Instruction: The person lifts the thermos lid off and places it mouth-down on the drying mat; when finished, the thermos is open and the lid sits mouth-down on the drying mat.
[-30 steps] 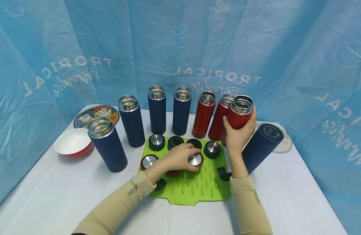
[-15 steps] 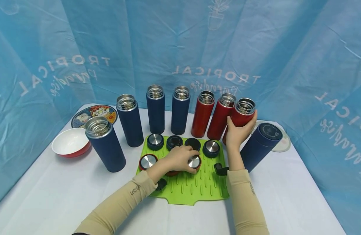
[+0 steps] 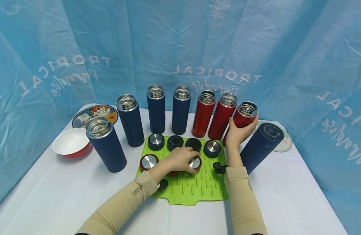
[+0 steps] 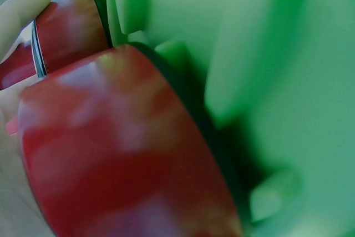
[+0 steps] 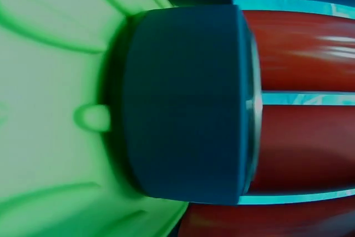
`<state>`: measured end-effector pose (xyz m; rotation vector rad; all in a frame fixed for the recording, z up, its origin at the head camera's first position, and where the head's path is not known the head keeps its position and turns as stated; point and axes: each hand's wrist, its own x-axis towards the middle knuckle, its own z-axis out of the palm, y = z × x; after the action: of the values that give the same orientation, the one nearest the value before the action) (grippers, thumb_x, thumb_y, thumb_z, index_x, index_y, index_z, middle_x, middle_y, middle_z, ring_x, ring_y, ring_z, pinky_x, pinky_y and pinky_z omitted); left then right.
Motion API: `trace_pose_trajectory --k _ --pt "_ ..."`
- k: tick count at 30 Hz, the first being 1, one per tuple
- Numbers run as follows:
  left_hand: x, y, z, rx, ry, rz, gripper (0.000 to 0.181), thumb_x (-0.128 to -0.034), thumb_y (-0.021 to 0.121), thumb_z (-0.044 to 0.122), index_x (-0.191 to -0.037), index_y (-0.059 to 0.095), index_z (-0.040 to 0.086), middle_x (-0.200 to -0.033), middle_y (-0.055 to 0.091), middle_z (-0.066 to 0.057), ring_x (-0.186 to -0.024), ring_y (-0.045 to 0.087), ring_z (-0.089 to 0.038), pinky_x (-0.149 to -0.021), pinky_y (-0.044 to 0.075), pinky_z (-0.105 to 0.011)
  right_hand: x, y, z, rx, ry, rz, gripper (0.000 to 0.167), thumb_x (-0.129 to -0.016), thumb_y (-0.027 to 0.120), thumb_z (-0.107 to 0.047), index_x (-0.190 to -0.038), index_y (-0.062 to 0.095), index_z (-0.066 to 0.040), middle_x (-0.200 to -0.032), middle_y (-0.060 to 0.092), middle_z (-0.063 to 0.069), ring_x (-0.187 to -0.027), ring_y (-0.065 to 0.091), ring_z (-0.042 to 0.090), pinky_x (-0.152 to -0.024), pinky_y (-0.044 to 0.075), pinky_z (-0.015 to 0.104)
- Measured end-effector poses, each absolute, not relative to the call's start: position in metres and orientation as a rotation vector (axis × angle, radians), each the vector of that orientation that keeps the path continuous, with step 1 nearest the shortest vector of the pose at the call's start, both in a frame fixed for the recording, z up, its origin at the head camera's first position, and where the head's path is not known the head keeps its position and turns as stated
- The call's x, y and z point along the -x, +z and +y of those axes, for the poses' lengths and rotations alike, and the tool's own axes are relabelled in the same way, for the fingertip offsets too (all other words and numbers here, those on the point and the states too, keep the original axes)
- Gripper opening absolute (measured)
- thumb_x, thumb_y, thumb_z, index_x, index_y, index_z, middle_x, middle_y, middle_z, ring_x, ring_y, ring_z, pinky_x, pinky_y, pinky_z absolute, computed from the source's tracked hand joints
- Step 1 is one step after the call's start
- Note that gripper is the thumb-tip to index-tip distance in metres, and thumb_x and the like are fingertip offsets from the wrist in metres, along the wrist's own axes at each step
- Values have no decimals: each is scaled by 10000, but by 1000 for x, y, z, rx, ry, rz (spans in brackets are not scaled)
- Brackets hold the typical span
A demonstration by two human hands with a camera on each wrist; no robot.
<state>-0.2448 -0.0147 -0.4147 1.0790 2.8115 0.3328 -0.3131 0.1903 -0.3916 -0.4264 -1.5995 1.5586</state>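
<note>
In the head view my left hand (image 3: 180,160) pinches a red bottle lid (image 3: 195,162) with a steel top, low on the green mat (image 3: 195,195). Another red lid (image 3: 172,173) lies half hidden beneath this hand; the left wrist view shows a red lid (image 4: 122,154) up close. My right hand (image 3: 240,133) grips an uncapped red thermos bottle (image 3: 245,115) standing at the right end of the bottle row. Against it on the left stand two more open red bottles (image 3: 204,117). Just before the right hand sits a navy lid (image 3: 212,148), large in the right wrist view.
Several open navy bottles (image 3: 157,112) stand to the left. Near the right forearm a navy bottle (image 3: 261,145) stands upside down, partly over a pale round mat (image 3: 283,142). Several navy lids (image 3: 156,141) line the mat's back. A bowl (image 3: 71,142) and patterned placemat (image 3: 95,114) lie far left.
My right hand has lowered the red bottle and shifted it slightly right, beside the other red ones. The left hand keeps hold of the red lid in nearly the same place.
</note>
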Motion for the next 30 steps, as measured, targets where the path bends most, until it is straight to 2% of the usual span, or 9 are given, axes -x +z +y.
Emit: trace_pose_trajectory --k 11,18,23,30 --pt "243 -414 -14 -1042 376 2794 679 -707 751 489 -1274 554 172 -1163 588 -56 -963 577 -204 -793 479 -342 314 -397 193 439 1559 -1606 887 -767 738 -95 -1458 207 -260 -1442 290 -69 -1298 290 70 -1022 343 323" --pt "240 -412 -13 -1022 403 2766 667 -725 750 457 -1284 545 155 -1194 563 -80 -1014 556 -227 -829 474 -346 313 -398 194 400 1538 -1607 902 -779 732 -113 -1471 161 -197 -1460 266 -49 -1313 270 70 -1035 333 317" --pt "238 -411 -13 -1028 442 2760 654 -730 755 434 -1277 549 140 -1151 540 -80 -967 538 -205 -813 470 -319 312 -398 194 418 1539 -1655 919 -769 733 -118 -1467 152 -258 -1457 253 -53 -1306 269 76 -1022 347 328" --pt "235 -410 -15 -1032 441 2785 665 -718 761 448 -1275 552 150 -1108 508 -63 -900 513 -185 -772 465 -320 308 -395 188 377 1476 -1710 980 -764 727 -105 -1486 81 -251 -1501 169 -42 -1351 194 76 -1050 312 353"
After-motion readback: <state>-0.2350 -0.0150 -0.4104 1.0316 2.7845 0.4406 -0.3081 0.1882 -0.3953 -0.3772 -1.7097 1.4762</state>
